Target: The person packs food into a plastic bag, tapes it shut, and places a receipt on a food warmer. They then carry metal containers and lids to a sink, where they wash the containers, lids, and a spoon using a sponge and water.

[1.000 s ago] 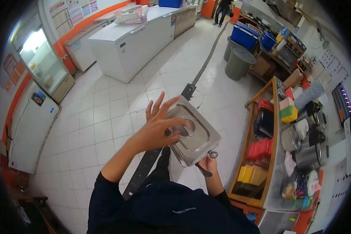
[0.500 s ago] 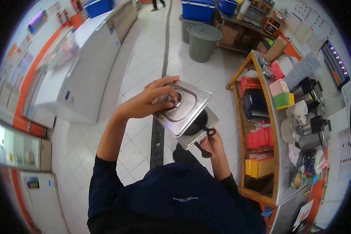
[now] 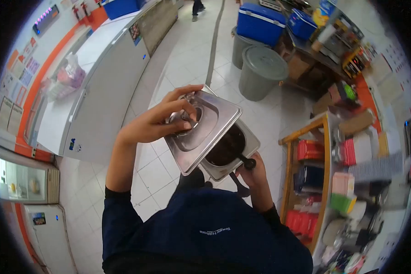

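My left hand grips the knob of a square steel lid and holds it tilted, raised off a steel container. The container shows a dark filling through the gap. My right hand holds the container from below at its near right corner, together with a black-handled utensil whose end sticks out over the rim.
White chest freezers stand to the left, with a bag on top. A grey lidded bin and blue coolers are ahead. A wooden shelf unit with coloured packs stands at my right. A person's legs show far down the aisle.
The lid lay flat on the container with my left hand open above it; now my left hand grips its knob and has tilted it up, uncovering the dark filling. My view has turned left.
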